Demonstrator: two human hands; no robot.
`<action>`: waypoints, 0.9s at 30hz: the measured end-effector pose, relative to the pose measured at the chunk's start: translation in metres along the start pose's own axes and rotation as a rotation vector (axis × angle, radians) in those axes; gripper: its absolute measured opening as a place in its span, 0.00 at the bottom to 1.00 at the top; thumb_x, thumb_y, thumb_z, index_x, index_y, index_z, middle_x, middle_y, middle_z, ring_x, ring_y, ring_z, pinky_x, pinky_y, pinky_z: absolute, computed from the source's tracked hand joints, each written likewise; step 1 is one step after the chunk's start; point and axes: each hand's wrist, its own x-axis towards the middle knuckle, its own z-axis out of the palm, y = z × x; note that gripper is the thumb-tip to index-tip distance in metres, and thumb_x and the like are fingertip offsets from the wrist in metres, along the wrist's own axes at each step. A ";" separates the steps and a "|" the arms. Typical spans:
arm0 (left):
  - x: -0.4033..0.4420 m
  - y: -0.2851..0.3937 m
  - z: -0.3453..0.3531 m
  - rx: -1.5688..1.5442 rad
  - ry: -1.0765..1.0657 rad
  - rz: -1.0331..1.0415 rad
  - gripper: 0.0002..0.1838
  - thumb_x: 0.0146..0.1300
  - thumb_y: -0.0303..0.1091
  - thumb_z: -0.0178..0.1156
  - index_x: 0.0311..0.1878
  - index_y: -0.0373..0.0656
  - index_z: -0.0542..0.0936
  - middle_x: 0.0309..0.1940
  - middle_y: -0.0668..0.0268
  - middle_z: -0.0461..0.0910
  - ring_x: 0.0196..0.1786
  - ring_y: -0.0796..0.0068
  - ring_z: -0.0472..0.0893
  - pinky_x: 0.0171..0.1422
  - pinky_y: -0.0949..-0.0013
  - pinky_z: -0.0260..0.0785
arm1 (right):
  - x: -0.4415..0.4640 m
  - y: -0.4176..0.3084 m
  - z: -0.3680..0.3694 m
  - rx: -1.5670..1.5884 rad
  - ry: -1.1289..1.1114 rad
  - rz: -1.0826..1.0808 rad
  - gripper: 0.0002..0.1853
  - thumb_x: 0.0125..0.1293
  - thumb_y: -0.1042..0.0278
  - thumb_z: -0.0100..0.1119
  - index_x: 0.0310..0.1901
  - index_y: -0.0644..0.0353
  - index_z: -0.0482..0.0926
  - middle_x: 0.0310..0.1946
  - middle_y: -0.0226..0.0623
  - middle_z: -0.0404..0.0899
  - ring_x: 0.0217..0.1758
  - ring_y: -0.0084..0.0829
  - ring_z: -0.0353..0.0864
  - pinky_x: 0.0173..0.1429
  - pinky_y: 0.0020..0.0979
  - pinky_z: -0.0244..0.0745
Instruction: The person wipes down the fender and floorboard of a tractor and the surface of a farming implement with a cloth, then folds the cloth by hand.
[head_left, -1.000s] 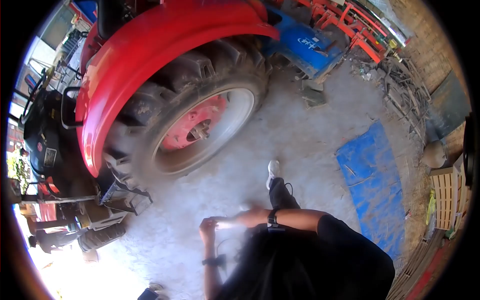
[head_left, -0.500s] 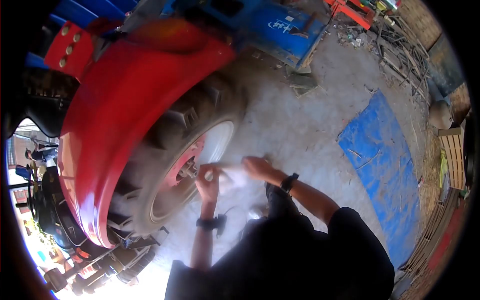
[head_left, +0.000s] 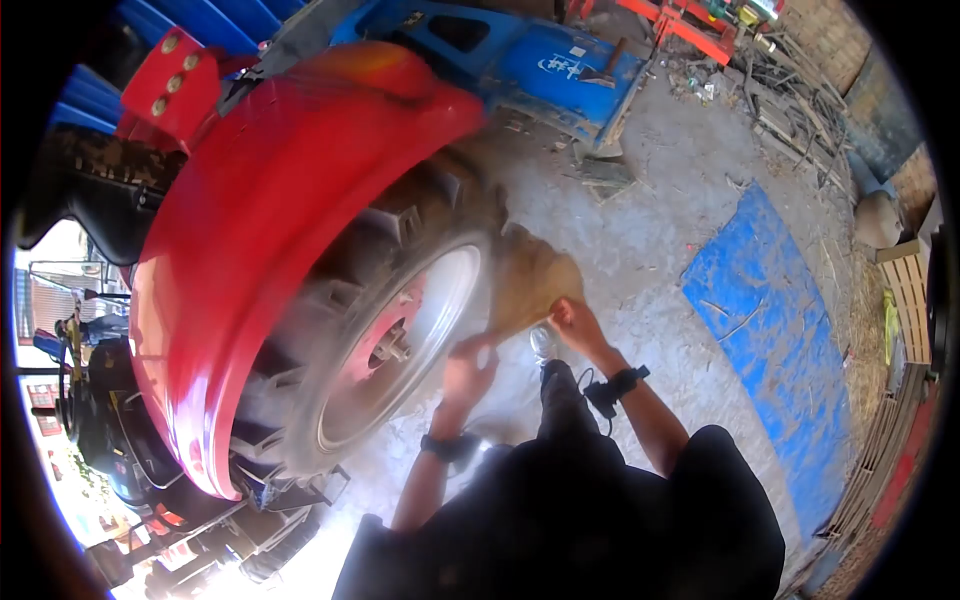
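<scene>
A brownish, cloth-like sheet (head_left: 537,283) is spread between my two hands, its far part blurred. My left hand (head_left: 470,372) pinches its near left edge, close to the wheel rim. On the right edge, my right hand (head_left: 575,325) has its fingers closed on the same sheet. Both wrists carry dark bands with small devices. Just left of my hands is a large tractor wheel (head_left: 455,290) with a red hub (head_left: 390,345), under a red fender (head_left: 270,200).
A blue mat (head_left: 765,310) lies on the floor at the right. Beyond the wheel stands a blue metal part (head_left: 565,75). Sticks (head_left: 800,115) are heaped at the upper right, above a slatted crate (head_left: 908,300). My shoe (head_left: 542,343) shows beyond the sheet.
The view has shifted closer to the wheel and fender. My hands have risen in the view and moved forward; the whitish blurred item between them now shows as a spread brownish sheet.
</scene>
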 end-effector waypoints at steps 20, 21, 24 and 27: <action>-0.412 -0.180 -0.089 -0.227 0.345 -0.566 0.07 0.64 0.23 0.62 0.44 0.33 0.79 0.33 0.61 0.84 0.36 0.74 0.86 0.42 0.71 0.79 | -0.222 -0.098 0.301 -0.445 -1.177 -0.325 0.10 0.60 0.67 0.57 0.41 0.59 0.82 0.38 0.49 0.84 0.45 0.51 0.83 0.47 0.48 0.74; -0.410 -0.180 -0.089 -0.230 0.330 -0.569 0.06 0.64 0.23 0.61 0.44 0.33 0.79 0.33 0.61 0.84 0.37 0.74 0.86 0.43 0.71 0.79 | -0.223 -0.093 0.303 -0.440 -1.167 -0.324 0.10 0.60 0.67 0.57 0.41 0.59 0.82 0.38 0.49 0.84 0.45 0.51 0.83 0.47 0.48 0.74; -0.378 -0.179 -0.085 -0.223 0.295 -0.604 0.06 0.64 0.23 0.60 0.44 0.34 0.79 0.34 0.61 0.84 0.38 0.73 0.86 0.43 0.70 0.79 | -0.214 -0.082 0.300 -0.347 -1.163 -0.300 0.10 0.60 0.68 0.58 0.42 0.59 0.81 0.39 0.49 0.84 0.46 0.50 0.83 0.48 0.47 0.74; -0.322 -0.172 -0.077 -0.173 0.237 -0.586 0.06 0.65 0.23 0.60 0.45 0.35 0.79 0.34 0.61 0.84 0.38 0.71 0.86 0.44 0.70 0.79 | -0.187 -0.067 0.278 -0.282 -1.071 -0.245 0.10 0.60 0.68 0.58 0.42 0.60 0.81 0.40 0.49 0.84 0.47 0.49 0.82 0.48 0.46 0.74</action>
